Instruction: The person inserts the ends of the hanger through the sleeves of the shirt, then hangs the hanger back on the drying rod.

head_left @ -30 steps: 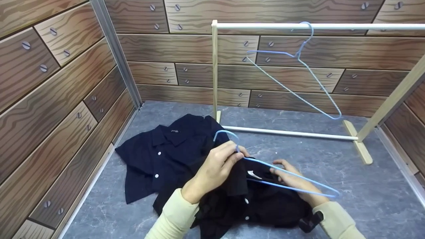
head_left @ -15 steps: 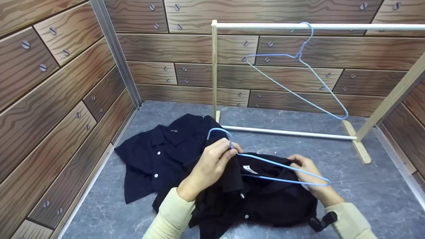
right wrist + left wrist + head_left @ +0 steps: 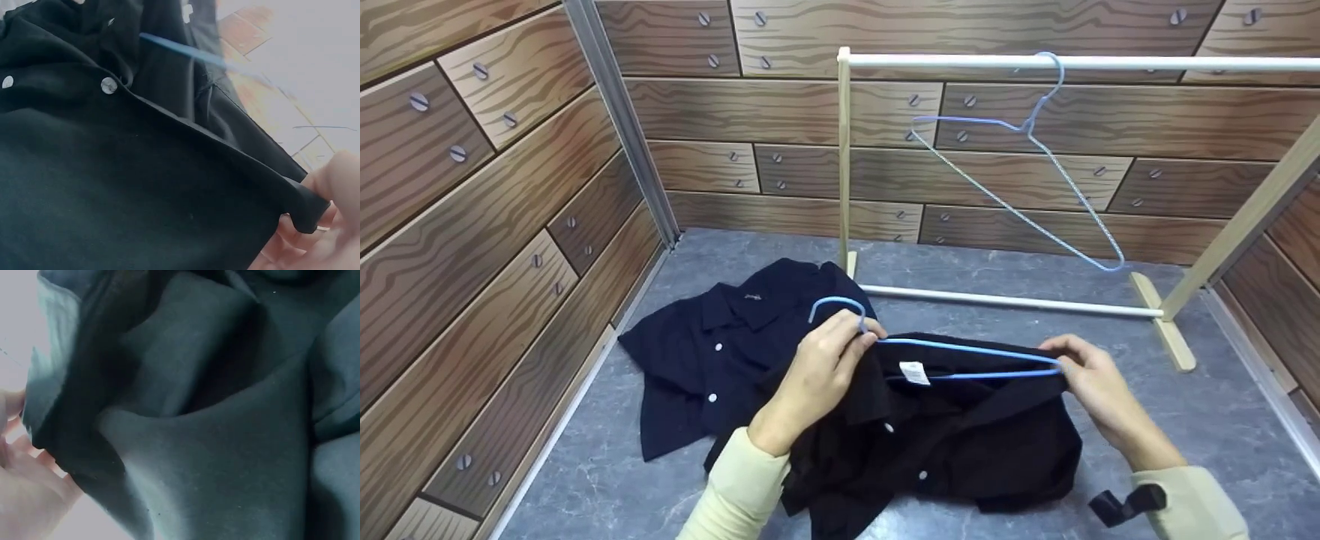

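Observation:
A blue wire hanger [image 3: 967, 346] lies partly inside the neck opening of a black shirt [image 3: 975, 450] with white buttons. My left hand [image 3: 826, 360] grips the hanger just below its hook, along with cloth by the collar. At the shirt's right shoulder, my right hand [image 3: 1099, 390] pinches the cloth edge between thumb and fingers, seen closer in the right wrist view [image 3: 332, 225]. The hanger's right end sits by that thumb; whether they touch I cannot tell. A white label [image 3: 913, 373] shows inside the collar. Dark cloth [image 3: 208, 478] fills most of the left wrist view.
A navy shirt [image 3: 675, 375] lies spread on the grey floor at left, partly under the black one. Behind stands a rack with a white top rail [image 3: 930, 61] and a wooden foot [image 3: 1166, 322]. Another blue hanger [image 3: 997, 202] hangs from the rail.
My right hand came out from behind the hanger, moved right and stretched the shirt's shoulder outward. My left hand shifted left with the hanger, whose right end now lies within the neck opening.

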`<act>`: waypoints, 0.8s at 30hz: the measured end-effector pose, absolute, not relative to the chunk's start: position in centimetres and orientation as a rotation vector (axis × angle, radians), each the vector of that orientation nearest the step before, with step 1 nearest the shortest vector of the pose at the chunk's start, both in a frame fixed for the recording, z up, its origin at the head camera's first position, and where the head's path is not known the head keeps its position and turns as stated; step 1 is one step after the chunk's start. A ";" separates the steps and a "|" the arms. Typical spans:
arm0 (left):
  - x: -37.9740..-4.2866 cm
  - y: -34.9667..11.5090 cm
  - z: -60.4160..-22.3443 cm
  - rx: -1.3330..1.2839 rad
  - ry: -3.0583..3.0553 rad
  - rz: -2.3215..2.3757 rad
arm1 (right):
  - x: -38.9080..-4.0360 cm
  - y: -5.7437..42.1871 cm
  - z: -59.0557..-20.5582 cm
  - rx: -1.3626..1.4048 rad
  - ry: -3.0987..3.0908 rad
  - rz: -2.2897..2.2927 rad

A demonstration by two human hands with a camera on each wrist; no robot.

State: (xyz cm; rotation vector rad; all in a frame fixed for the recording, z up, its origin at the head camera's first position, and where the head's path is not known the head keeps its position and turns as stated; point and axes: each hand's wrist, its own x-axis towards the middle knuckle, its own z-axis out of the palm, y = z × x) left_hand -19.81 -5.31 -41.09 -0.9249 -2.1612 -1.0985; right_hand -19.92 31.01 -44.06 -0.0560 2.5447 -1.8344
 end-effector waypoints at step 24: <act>-19.3 -2.2 -42.6 -0.911 -2.196 -0.952 | -17.8 26.2 -40.8 -0.576 3.124 -1.444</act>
